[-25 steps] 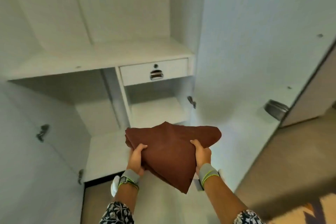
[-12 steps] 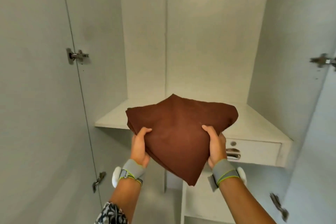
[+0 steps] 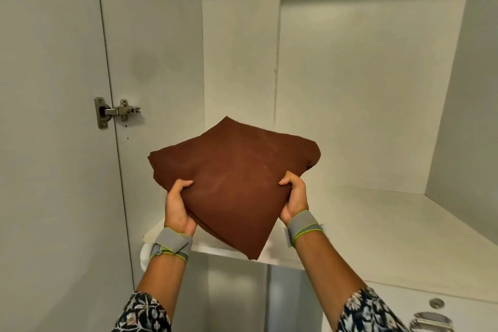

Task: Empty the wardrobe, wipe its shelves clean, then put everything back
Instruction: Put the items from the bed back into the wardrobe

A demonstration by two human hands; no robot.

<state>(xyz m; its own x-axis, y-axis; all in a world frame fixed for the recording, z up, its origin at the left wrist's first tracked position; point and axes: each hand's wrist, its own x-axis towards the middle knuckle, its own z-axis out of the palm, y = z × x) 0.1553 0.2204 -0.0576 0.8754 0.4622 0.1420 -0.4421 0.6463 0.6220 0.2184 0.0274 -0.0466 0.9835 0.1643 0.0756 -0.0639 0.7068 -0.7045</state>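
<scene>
A folded brown cloth (image 3: 234, 178) is held over the front left part of the white shelf (image 3: 377, 224), one corner drooping past the shelf's front edge; whether it touches the shelf cannot be told. The left hand (image 3: 179, 207) grips the cloth's left edge, thumb on top and fingers curled beneath. The right hand (image 3: 293, 199) grips the right edge the same way. Above and left of the shelf, a metal hinge (image 3: 116, 112) joins the open door (image 3: 48, 143). Below the shelf's right end sits a drawer (image 3: 431, 312).
</scene>
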